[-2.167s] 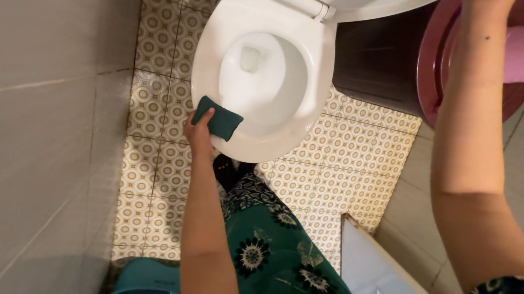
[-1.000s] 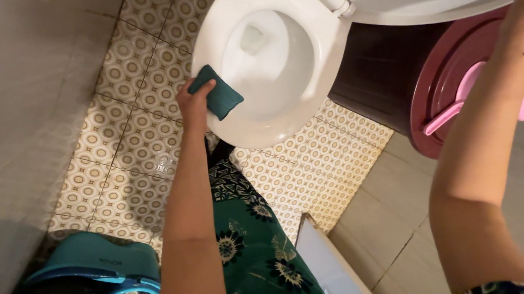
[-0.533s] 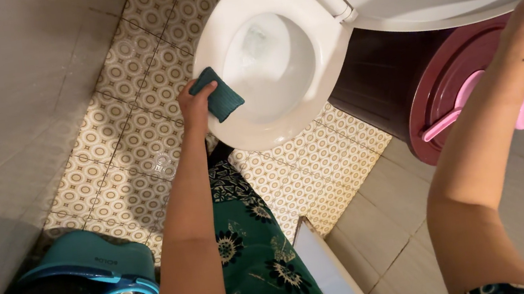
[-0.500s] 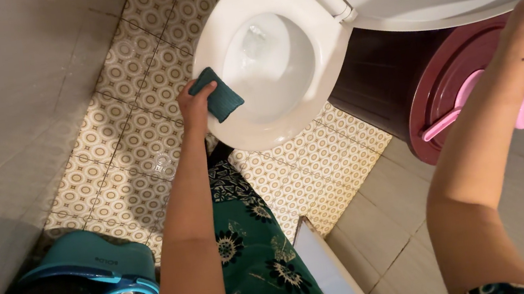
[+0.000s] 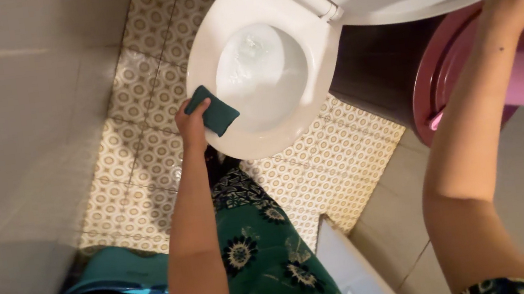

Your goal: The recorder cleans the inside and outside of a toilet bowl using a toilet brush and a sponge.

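One toilet (image 5: 244, 141) — patterned floor tiles (image 5: 333, 171).

water (image 5: 255, 47) now swirling in toilet bowl (image 5: 263, 76), view shifted

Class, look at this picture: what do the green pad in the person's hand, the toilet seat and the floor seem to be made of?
Green pad: likely a fibrous scouring sponge; matte, soft-edged.
Toilet seat: probably glossy white plastic; smooth, hinged at the back.
Floor: ceramic tiles by the look, patterned with visible grout lines.
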